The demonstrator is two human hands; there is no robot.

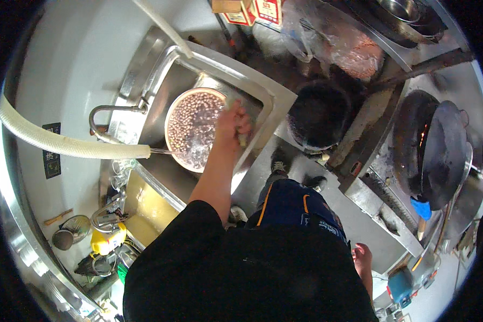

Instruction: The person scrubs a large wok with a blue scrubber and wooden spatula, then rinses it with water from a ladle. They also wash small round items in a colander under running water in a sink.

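Observation:
A round basin with a pale rim sits in the stainless steel sink. It holds many small brown peanuts or beans in water. A thin stream of water runs into it from the end of a white braided hose. My left hand is over the basin's right rim, blurred, its fingers partly curled; whether it holds anything is unclear. Down at my right side hangs my right hand, away from the sink, with fingers bent and partly hidden.
A metal faucet stands left of the sink, beside a yellowish basin compartment. A dark pot is on the floor to the right. Woks rest on the stove, where small flames show. Plastic bags lie beyond.

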